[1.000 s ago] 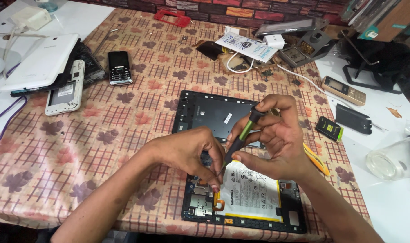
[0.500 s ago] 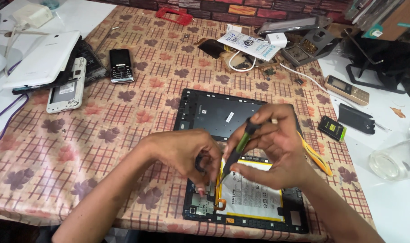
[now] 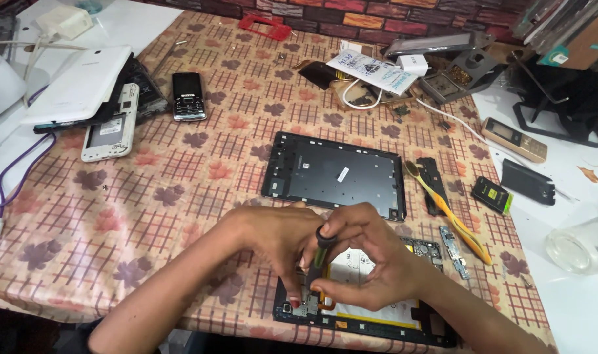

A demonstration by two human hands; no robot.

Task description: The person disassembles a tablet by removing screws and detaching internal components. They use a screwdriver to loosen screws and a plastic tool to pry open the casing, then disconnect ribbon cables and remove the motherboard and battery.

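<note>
Head view: my left hand (image 3: 276, 239) presses on the opened tablet (image 3: 371, 308) at the surface's near edge, while my right hand (image 3: 371, 262) pinches a screwdriver (image 3: 320, 259) upright over its corner. The back cover (image 3: 335, 174) is already off beyond; I judge board work remains.

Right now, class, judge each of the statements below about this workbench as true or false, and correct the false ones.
1. Both hands, left hand and right hand, meet at a screwdriver. True.
2. The screwdriver stands over an opened tablet. True.
3. The black back cover lies nearer the person than the opened tablet. False: it lies farther away.
4. The tablecloth is plain white. False: it bears a check and leaf pattern.
5. A black keypad phone lies on the cloth. True.
</note>
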